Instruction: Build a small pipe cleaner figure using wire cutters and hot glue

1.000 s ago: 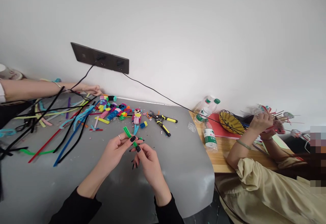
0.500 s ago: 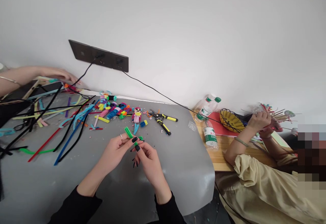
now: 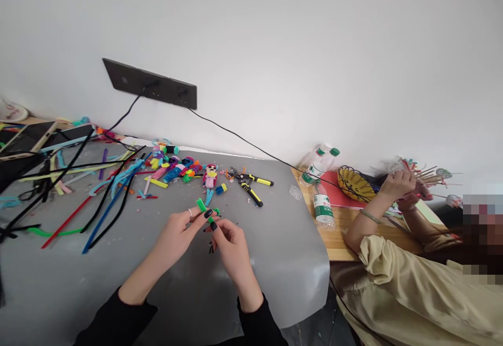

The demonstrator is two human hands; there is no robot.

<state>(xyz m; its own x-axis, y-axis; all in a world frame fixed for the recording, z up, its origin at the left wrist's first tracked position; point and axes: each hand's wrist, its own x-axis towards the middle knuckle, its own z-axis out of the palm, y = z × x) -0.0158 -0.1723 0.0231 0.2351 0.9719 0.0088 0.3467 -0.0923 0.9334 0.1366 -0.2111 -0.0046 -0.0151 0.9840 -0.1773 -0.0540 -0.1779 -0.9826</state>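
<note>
A bent green pipe cleaner (image 3: 201, 205) is pinched between both my hands above the grey table cover (image 3: 165, 278). My left hand (image 3: 183, 233) closes on it with thumb and forefinger. Close against it, my right hand (image 3: 230, 241) grips the other part, its fingers curled. The lower part of the pipe cleaner is hidden by my fingers. Just beyond my hands lie a small pink pipe-cleaner doll (image 3: 210, 176) with pale blue legs and a little blue-and-yellow piece (image 3: 221, 188). Pliers with yellow-black handles (image 3: 251, 188) rest to their right.
Loose pipe cleaners (image 3: 112, 194) spread over the left side, with several colourful figures (image 3: 183, 169) near the wall. At right, plastic bottles (image 3: 324, 207) and a yellow basket (image 3: 356, 183) stand on a wooden table (image 3: 340, 241). A co-worker's hands (image 3: 401, 184) hold something there.
My hands stay together, and the green pipe cleaner's upper end has shifted slightly right. Another person's arm at the far left has gone out of view.
</note>
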